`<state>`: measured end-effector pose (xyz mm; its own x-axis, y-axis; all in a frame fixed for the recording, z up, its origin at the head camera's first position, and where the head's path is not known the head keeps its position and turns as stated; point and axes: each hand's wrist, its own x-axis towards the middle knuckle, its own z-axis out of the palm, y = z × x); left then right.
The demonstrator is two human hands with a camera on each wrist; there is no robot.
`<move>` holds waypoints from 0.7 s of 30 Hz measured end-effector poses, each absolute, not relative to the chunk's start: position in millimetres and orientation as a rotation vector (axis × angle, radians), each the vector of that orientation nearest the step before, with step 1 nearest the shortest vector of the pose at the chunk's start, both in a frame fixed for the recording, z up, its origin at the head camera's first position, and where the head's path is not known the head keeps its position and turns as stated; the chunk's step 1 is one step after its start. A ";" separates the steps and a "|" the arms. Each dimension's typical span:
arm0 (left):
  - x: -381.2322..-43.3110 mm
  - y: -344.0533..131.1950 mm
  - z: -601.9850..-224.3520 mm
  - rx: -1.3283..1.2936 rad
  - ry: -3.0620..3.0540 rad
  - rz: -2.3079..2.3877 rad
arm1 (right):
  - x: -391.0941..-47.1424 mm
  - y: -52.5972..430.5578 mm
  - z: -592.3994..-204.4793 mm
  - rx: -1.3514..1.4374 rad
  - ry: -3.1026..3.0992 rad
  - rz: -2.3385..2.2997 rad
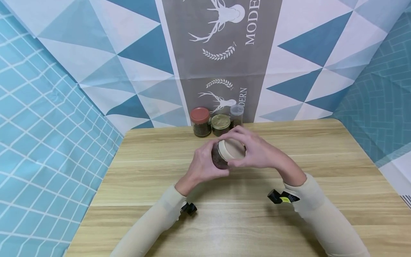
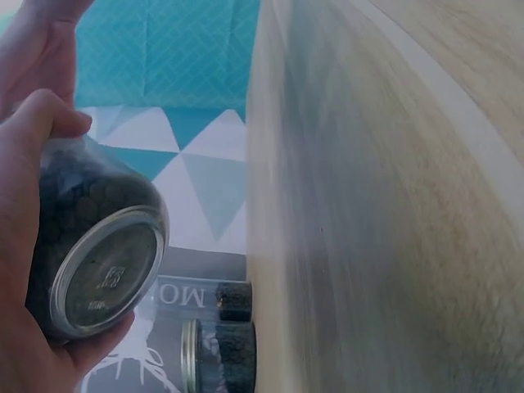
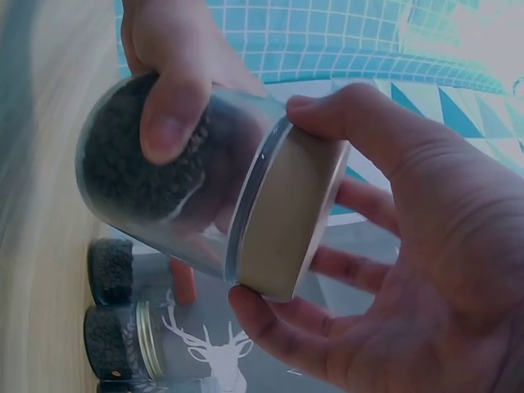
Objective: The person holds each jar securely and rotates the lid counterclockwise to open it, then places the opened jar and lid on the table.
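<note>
Above table [image 1: 231, 228] | left hand [image 1: 203, 162] curled round jar [image 3: 201, 184] | right hand [image 1: 257, 149] grips lid [image 3: 285, 209]

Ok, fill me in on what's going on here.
A person's left hand grips the body of a clear round jar of dark pieces, while the right hand holds its flat beige lid, which is on the jar. The jar is tilted, raised above the pale wooden table. At the table's back edge stand a red-lidded clear jar, a squat gold-lidded clear jar and a slim clear container.
</note>
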<state>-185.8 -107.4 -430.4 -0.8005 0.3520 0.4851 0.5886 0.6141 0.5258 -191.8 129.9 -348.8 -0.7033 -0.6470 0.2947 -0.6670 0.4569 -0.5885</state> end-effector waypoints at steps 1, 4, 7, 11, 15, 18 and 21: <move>-185.7 -107.8 -430.0 -0.763 -2.519 -1.013 | -192.2 130.9 -349.0 1.238 -2.638 1.073; -185.3 -109.1 -429.4 -0.768 -2.557 -1.048 | -192.2 133.6 -348.3 1.343 -2.592 1.030; -185.2 -110.1 -428.5 -0.781 -2.580 -1.091 | -191.7 135.6 -346.9 1.418 -2.569 1.009; -185.2 -110.5 -427.8 -0.792 -2.594 -1.144 | -191.0 136.8 -344.6 1.462 -2.571 1.002; -185.3 -110.0 -428.0 -0.786 -2.602 -1.158 | -190.3 137.4 -343.8 1.477 -2.579 1.009; -185.4 -109.2 -428.2 -0.778 -2.604 -1.154 | -189.8 138.6 -343.8 1.482 -2.584 1.014; -186.0 -108.1 -428.8 -0.766 -2.600 -1.160 | -189.5 140.3 -343.2 1.453 -2.594 1.041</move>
<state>-186.0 -108.1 -428.8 -0.8475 0.3786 0.3719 0.5297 0.5594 0.6376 -189.5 140.3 -343.2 -0.5743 -0.7626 0.2979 -0.7568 0.3557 -0.5484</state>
